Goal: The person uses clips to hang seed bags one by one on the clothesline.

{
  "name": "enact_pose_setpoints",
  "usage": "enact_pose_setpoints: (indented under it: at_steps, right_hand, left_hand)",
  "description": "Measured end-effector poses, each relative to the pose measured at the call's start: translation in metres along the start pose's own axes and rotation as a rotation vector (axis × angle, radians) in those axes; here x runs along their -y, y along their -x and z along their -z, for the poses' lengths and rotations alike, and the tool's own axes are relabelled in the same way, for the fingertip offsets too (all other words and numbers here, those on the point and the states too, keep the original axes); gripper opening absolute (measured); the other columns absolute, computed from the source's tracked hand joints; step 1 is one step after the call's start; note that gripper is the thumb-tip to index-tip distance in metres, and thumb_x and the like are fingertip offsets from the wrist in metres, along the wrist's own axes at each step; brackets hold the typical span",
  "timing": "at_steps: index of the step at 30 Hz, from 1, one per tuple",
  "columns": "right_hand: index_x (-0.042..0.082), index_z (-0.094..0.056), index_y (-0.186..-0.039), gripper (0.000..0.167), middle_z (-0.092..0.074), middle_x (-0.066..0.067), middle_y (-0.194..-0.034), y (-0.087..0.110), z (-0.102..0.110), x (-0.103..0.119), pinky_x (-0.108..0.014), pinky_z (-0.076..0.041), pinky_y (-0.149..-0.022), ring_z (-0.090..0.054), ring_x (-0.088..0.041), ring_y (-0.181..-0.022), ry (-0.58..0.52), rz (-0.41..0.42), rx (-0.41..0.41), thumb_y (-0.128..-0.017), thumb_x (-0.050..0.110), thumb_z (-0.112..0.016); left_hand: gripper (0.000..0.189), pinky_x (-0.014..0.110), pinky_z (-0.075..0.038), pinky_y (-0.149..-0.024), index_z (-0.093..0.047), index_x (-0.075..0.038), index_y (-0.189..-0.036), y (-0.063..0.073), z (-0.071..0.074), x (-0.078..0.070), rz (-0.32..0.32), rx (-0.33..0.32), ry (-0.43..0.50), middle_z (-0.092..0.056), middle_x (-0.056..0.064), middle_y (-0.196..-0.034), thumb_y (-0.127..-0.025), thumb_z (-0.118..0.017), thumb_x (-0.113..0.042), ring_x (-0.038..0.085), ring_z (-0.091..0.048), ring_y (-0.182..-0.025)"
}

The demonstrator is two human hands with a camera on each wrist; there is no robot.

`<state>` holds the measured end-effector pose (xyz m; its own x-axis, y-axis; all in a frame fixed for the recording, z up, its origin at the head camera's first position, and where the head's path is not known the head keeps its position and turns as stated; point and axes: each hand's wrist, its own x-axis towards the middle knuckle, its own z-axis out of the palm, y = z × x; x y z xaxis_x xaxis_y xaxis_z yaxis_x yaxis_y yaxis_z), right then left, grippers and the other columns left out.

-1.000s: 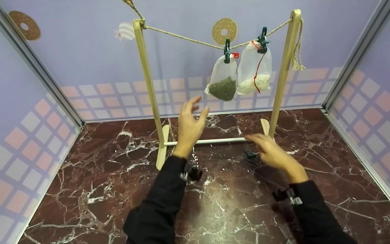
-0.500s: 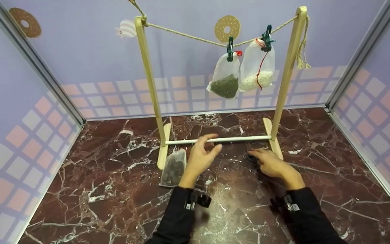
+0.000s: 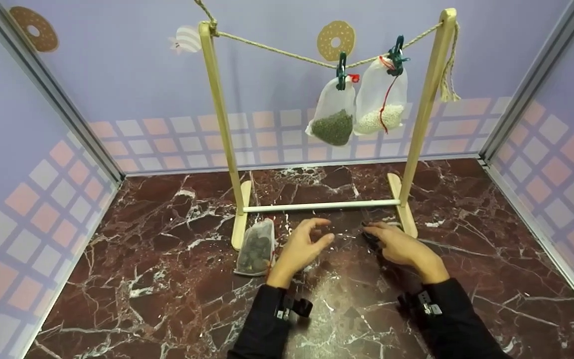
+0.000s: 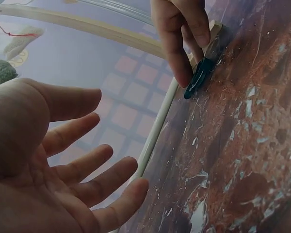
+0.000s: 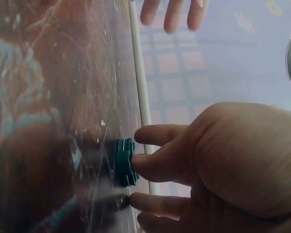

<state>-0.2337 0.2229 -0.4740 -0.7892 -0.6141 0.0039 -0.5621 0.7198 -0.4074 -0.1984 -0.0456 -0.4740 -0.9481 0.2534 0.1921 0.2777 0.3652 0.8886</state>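
Note:
My right hand [image 3: 400,245] reaches down to the table right of centre, its thumb and fingers pinching a dark green plastic clip [image 5: 126,162] at the surface. In the left wrist view the same clip [image 4: 199,77] shows at the fingertips. My left hand [image 3: 303,247] hovers with spread, relaxed fingers and holds nothing. Beside its wrist, a mesh bag [image 3: 255,249] of dark, lumpy contents lies on the table. Above, green clips hold two more mesh bags on a rope [image 3: 272,50]: one with greenish contents [image 3: 334,127], one with white grains [image 3: 381,118] and a red string.
The rope spans a wooden frame with a left post [image 3: 221,114], a right post [image 3: 427,104] and a low white crossbar [image 3: 322,205]. Its feet stand on a dark red marbled table [image 3: 167,299]. Patterned lilac walls [image 3: 142,94] enclose the back and sides.
My left hand has come down from below the hanging bags toward the table, uncovering the mesh bag by the left post. My right hand has lowered onto the loose clip.

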Motion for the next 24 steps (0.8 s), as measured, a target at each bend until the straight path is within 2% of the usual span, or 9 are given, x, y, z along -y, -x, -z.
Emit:
enact_pose_setpoints:
  at_steps: [6, 11, 15, 19, 21, 24]
  right_hand:
    - [-0.006, -0.054, -0.141, 0.054, -0.054, -0.032, -0.137, -0.002, -0.004, 0.011, -0.061, -0.041, -0.106, -0.051, -0.050, -0.126, 0.001, 0.029, 0.006, -0.087, -0.016, -0.050]
    - [-0.008, -0.052, -0.141, 0.050, -0.061, -0.028, -0.131, -0.004, -0.005, 0.021, -0.056, -0.047, -0.102, -0.059, -0.045, -0.120, -0.065, 0.056, 0.022, -0.091, -0.015, -0.051]
    - [-0.009, -0.054, -0.138, 0.044, -0.066, -0.024, -0.124, -0.005, -0.002, 0.025, -0.053, -0.052, -0.096, -0.065, -0.040, -0.113, -0.100, 0.128, 0.002, -0.094, -0.011, -0.057]
    - [-0.005, -0.060, -0.135, 0.043, -0.069, -0.021, -0.120, -0.006, 0.000, 0.024, -0.052, -0.054, -0.092, -0.067, -0.038, -0.108, -0.051, 0.183, -0.062, -0.092, -0.008, -0.064]
    - [-0.003, -0.062, -0.133, 0.045, -0.069, -0.019, -0.117, -0.005, -0.001, 0.022, -0.052, -0.054, -0.090, -0.067, -0.037, -0.106, -0.005, 0.183, -0.083, -0.089, -0.009, -0.067]
    - [-0.002, -0.065, -0.130, 0.046, -0.069, -0.017, -0.113, -0.006, -0.003, 0.020, -0.052, -0.054, -0.089, -0.066, -0.037, -0.103, 0.043, 0.175, -0.072, -0.085, -0.009, -0.071]
  left_hand:
    - [0.036, 0.055, -0.048, -0.101, -0.064, -0.005, -0.130, 0.003, -0.004, 0.003, 0.010, 0.043, -0.006, -0.059, 0.019, -0.128, -0.098, -0.068, -0.022, 0.040, -0.061, -0.116]
    - [0.035, 0.053, -0.047, -0.100, -0.064, -0.006, -0.129, 0.004, -0.003, 0.005, 0.016, 0.056, -0.039, -0.059, 0.020, -0.128, -0.098, -0.068, -0.021, 0.039, -0.061, -0.114]
    - [0.037, 0.051, -0.045, -0.103, -0.063, -0.005, -0.130, 0.004, -0.003, 0.005, 0.016, 0.075, -0.084, -0.060, 0.019, -0.130, -0.098, -0.068, -0.024, 0.037, -0.059, -0.118]
    - [0.040, 0.050, -0.042, -0.108, -0.063, -0.005, -0.131, 0.003, -0.004, 0.003, 0.029, 0.103, -0.119, -0.059, 0.018, -0.132, -0.098, -0.068, -0.026, 0.036, -0.056, -0.124]
    - [0.041, 0.049, -0.041, -0.109, -0.062, -0.005, -0.132, 0.002, -0.004, 0.002, 0.046, 0.120, -0.134, -0.059, 0.016, -0.133, -0.097, -0.069, -0.026, 0.035, -0.055, -0.126]
    - [0.043, 0.049, -0.041, -0.109, -0.062, -0.005, -0.133, 0.003, -0.005, 0.001, 0.071, 0.150, -0.161, -0.060, 0.015, -0.133, -0.097, -0.070, -0.026, 0.034, -0.056, -0.126]
